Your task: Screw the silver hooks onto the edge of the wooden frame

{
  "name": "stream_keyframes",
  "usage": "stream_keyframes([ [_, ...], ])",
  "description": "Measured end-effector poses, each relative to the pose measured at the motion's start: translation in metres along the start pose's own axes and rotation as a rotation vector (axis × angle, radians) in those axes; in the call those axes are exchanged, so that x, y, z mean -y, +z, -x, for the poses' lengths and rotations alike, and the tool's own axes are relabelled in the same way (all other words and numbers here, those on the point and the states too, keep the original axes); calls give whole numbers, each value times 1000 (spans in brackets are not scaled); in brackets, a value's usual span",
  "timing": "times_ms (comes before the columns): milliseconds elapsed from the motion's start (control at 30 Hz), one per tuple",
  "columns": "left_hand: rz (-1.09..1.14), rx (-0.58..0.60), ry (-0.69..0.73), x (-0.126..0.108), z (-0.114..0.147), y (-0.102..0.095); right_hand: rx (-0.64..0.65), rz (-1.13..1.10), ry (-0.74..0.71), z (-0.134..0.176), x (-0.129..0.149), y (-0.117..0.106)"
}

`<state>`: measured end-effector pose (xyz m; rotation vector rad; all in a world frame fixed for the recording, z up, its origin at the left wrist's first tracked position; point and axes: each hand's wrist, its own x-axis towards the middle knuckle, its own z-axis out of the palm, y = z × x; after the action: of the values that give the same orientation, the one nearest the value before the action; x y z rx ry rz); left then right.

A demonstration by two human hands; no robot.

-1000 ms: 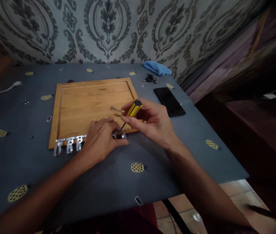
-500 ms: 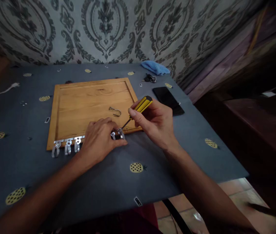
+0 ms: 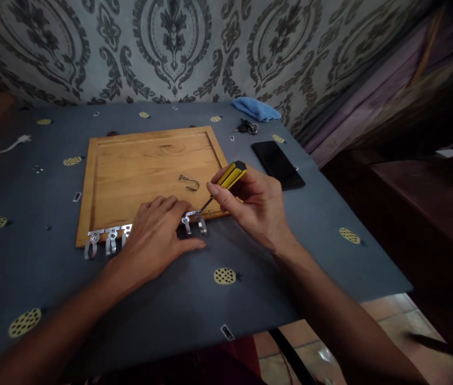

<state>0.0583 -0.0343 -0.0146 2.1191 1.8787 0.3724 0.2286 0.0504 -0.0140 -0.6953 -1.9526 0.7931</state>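
A yellow-and-black screwdriver point(image 3: 231, 175) is gripped in my right hand point(image 3: 256, 203). Its tip points down and left, meeting the rightmost hook of a silver hook rail point(image 3: 100, 232). The rail runs along the near edge of a framed wooden board point(image 3: 142, 166), its hooks hanging over that edge. My left hand point(image 3: 156, 232) lies across the rail's middle, fingers resting on the board's edge and thumb spread away from the hooks. Beneath that hand, part of the rail is hidden. A loose metal hook point(image 3: 189, 183) lies on the board, left of the screwdriver.
The board rests on a grey pineapple-print tablecloth point(image 3: 226, 307). Behind its right side are a black phone point(image 3: 278, 164), keys point(image 3: 246, 126) and a blue cloth point(image 3: 256, 109). Small metal bits point(image 3: 38, 169) and a white cable point(image 3: 4, 151) lie left. Patterned wallpaper stands behind.
My left thumb has come away from the right-hand hooks, and the left hand has shifted slightly left, uncovering them. The screwdriver has tilted a little, its tip staying at the rightmost hook.
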Motion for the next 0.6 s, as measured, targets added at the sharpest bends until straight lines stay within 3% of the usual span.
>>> stream_keyframes([
  [600, -22, 37, -36, 7, 2, -1, -2, 46, -34, 0, 3, 0],
])
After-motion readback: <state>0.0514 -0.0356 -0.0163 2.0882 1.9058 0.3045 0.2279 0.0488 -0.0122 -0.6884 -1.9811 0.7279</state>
